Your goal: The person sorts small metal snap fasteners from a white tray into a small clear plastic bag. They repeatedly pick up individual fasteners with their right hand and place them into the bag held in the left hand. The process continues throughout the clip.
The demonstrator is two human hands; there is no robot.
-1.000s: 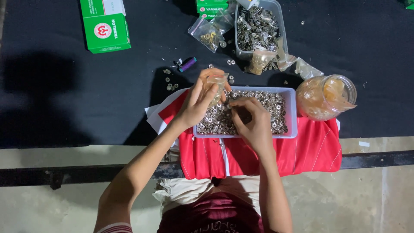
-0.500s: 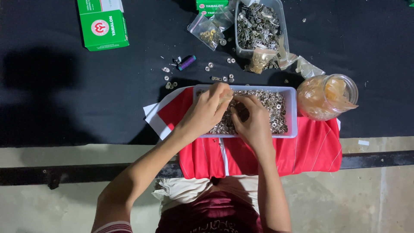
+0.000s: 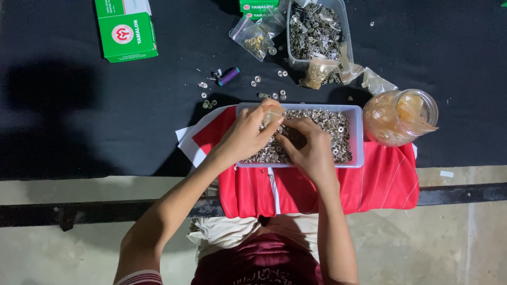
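**Both hands in a tray of small metal rings, near edge of a black table**

Green carton (image 3: 127,32): far left part of the table (image 3: 68,116), well apart from both hands.

Purple cylinder (image 3: 228,76) and scattered loose rings (image 3: 207,103): on bare black surface, just beyond the tray's left end.

Red cloth (image 3: 380,184): draped over the table's near edge, under the tray.

White tray (image 3: 357,137): long axis ran left to right along the near edge; filled with small silver rings (image 3: 338,124).

Left hand (image 3: 245,138): reached in over the tray's left end, fingers curled and pressed together, pinching a small clear packet (image 3: 273,113) at the tray's far rim. Whether a ring sat between the fingertips could not be told.

Right hand (image 3: 311,150): lay over the tray's middle, fingers bent down into the rings, tips just beside the left hand's. The unworked rings lay to its right, nearer this hand than the other.

Clear bin of larger metal fittings (image 3: 317,26): at the far edge, beyond the tray.

Clear jar (image 3: 398,117): touching or just beside the tray's right end.
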